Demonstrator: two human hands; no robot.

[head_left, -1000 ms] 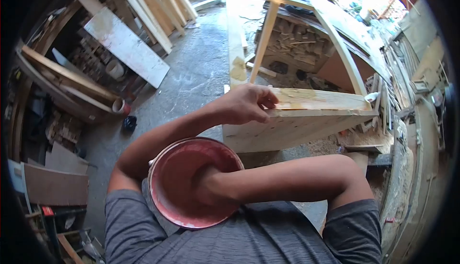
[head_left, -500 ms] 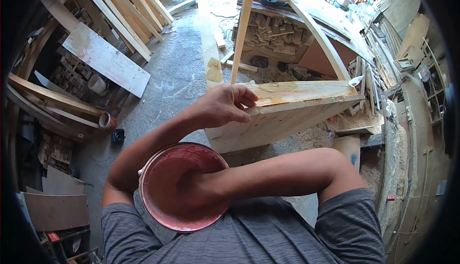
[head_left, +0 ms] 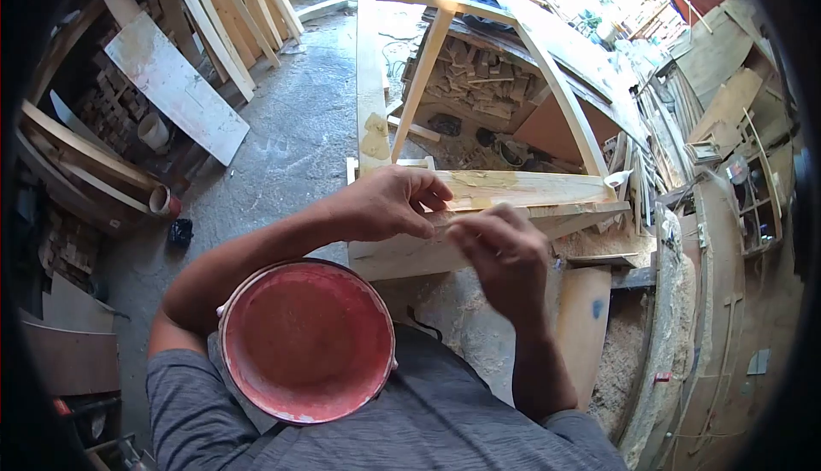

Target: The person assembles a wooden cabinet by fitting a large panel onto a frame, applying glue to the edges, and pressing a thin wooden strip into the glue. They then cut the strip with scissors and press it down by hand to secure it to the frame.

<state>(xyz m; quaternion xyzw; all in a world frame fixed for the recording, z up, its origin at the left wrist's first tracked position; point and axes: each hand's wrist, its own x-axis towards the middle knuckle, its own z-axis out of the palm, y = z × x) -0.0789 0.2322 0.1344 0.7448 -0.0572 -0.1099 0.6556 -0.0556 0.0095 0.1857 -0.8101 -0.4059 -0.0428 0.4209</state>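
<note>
My left hand [head_left: 395, 203] lies over the near edge of a wooden frame [head_left: 534, 182], fingers on top and thumb on the front side, gripping the edge board. Close beside it, my right hand [head_left: 506, 257] is closed in a pinch, slightly blurred; whatever is in its fingertips is too small to make out. A red bucket [head_left: 383, 326] hangs at my left forearm, against my chest. Its inside is reddish and shadowed. Pale yellowish filler patches [head_left: 375, 136] mark the frame's left board and its near edge.
Long planks [head_left: 218, 9] and a stained white board [head_left: 175, 86] lean at the left. Behind the frame is a pile of wood offcuts [head_left: 479, 69]. A sawdust-covered beam [head_left: 671, 300] runs along the right. A small reddish pot [head_left: 164, 202] stands on the left.
My right hand has come out of the bucket and up to the frame's near edge, beside my left hand. The left hand keeps its place on the board. The view has shifted slightly.
</note>
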